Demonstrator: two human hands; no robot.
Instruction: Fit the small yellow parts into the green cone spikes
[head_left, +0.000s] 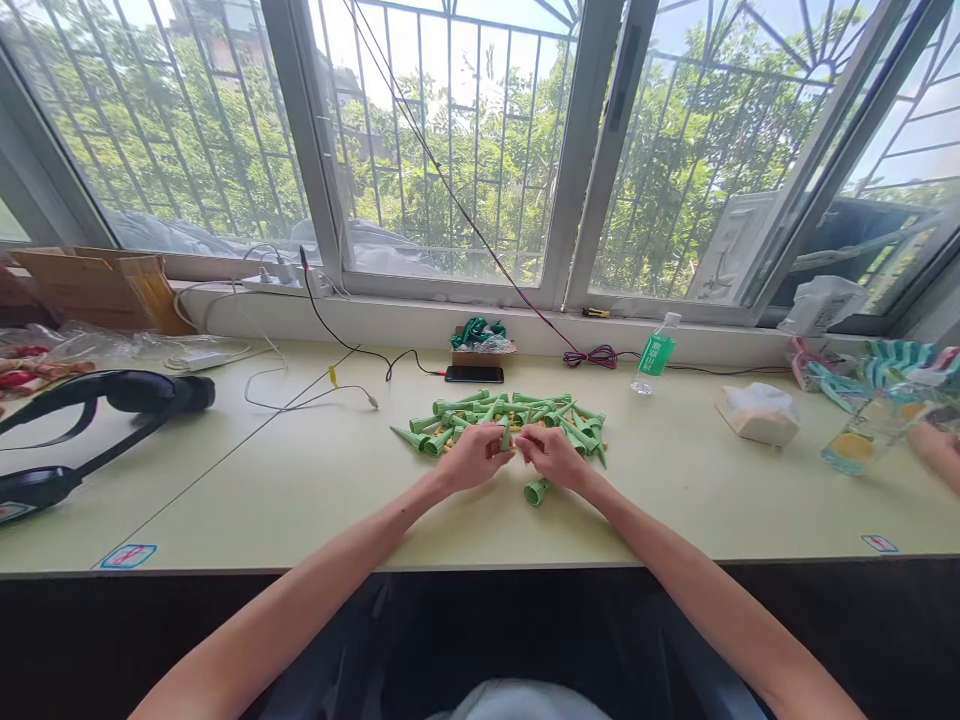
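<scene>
My left hand is closed around a small green cone, which stands roughly upright between thumb and fingers. Beside it, my right hand is pinched shut close to that cone; what its fingertips hold, if anything, is too small to make out. A spread pile of green cones lies just beyond both hands, with small yellowish pieces scattered among them. One separate green cone rests on the table below my right hand, its round end facing me.
Behind the pile are a phone and a small box of green items. A bottle, a tissue pack and a clear jug stand right, near another person's hand. A black headset and cables lie left.
</scene>
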